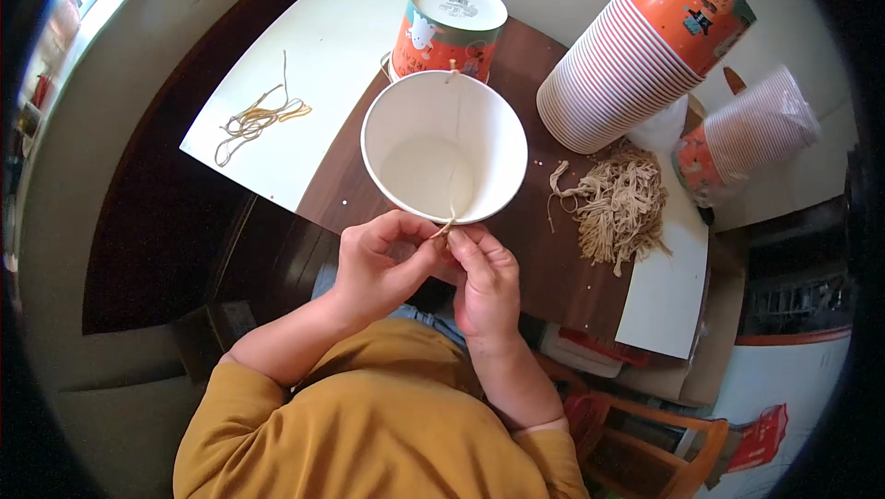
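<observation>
We pinch 1 cord at the near rim of the white bucket, our left grip and right grip both closed on it. The bucket is over the table, between loose strands on our left and a heap of cords on our right.

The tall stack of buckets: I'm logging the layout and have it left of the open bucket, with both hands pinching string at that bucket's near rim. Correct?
No: in the head view, the tall stack of buckets is right of the open bucket. The left hand and right hand do pinch string at that bucket's near rim.
</observation>
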Demonstrator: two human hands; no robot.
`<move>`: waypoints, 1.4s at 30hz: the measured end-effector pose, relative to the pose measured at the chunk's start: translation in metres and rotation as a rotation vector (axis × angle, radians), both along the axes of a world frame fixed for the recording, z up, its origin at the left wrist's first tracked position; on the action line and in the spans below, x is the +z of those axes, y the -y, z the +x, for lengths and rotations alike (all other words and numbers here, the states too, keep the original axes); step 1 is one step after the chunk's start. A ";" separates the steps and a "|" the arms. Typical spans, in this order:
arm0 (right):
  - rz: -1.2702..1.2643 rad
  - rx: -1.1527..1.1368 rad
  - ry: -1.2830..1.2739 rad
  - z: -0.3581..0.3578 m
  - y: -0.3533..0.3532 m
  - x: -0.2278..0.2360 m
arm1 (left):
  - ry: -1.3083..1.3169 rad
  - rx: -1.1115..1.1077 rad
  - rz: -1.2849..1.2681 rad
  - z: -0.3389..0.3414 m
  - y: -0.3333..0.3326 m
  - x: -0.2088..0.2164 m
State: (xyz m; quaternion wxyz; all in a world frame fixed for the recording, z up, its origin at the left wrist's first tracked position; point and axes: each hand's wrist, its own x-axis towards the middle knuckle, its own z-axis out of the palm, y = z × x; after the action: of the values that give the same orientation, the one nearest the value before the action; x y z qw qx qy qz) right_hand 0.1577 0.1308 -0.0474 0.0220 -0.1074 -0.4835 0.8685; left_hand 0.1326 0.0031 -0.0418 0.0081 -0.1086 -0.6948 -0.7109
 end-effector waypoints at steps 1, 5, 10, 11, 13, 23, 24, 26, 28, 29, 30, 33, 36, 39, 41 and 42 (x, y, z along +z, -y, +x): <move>0.031 -0.012 0.009 0.000 0.001 0.000 | -0.132 0.054 -0.133 0.000 0.000 0.001; 0.073 -0.006 0.000 0.000 -0.001 -0.005 | -0.278 0.110 -0.203 -0.003 0.000 -0.006; -0.029 -0.016 0.059 0.001 0.002 0.003 | -0.527 0.164 -0.339 -0.004 0.001 -0.007; -0.029 -0.016 0.059 0.001 0.002 0.002 | -0.527 0.165 -0.340 -0.005 0.001 -0.007; 0.007 -0.035 0.059 0.001 0.004 0.001 | -0.654 0.180 -0.440 -0.006 0.003 -0.008; 0.038 -0.023 0.116 0.002 -0.002 0.009 | -0.845 0.158 -0.513 -0.016 0.006 -0.009; -0.057 0.056 0.117 0.000 -0.008 0.004 | -0.853 0.138 -0.494 -0.017 0.006 -0.008; -0.154 0.134 0.118 -0.003 -0.010 0.001 | -0.858 0.117 -0.476 -0.018 0.008 -0.008; -0.268 0.126 0.215 -0.006 -0.005 0.000 | -0.780 0.088 -0.467 -0.018 0.010 -0.010; -0.267 0.123 0.215 -0.006 -0.006 -0.001 | -0.780 0.086 -0.465 -0.018 0.009 -0.010; -0.320 0.149 0.223 -0.007 -0.007 -0.004 | -0.764 0.076 -0.435 -0.019 0.009 -0.009; -0.438 0.196 0.252 -0.009 -0.010 -0.008 | -0.671 0.053 -0.393 -0.016 0.012 -0.006; -0.483 0.245 0.254 -0.010 -0.018 -0.011 | -0.583 0.077 -0.388 -0.015 0.014 0.000; -0.396 0.279 0.211 -0.009 -0.023 -0.005 | -0.477 0.088 -0.387 -0.011 0.015 0.004; -0.330 0.285 0.184 -0.009 -0.025 -0.003 | -0.382 0.060 -0.380 -0.010 0.017 0.010; -0.282 0.285 0.180 -0.009 -0.026 -0.004 | -0.275 0.006 -0.364 -0.009 0.018 0.017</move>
State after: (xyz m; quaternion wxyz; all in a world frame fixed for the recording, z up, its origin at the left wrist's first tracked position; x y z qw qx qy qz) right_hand 0.1486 0.1564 -0.0515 -0.1593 -0.1172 -0.3675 0.9088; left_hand 0.1231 -0.0146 -0.0252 0.0851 -0.2024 -0.8042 -0.5523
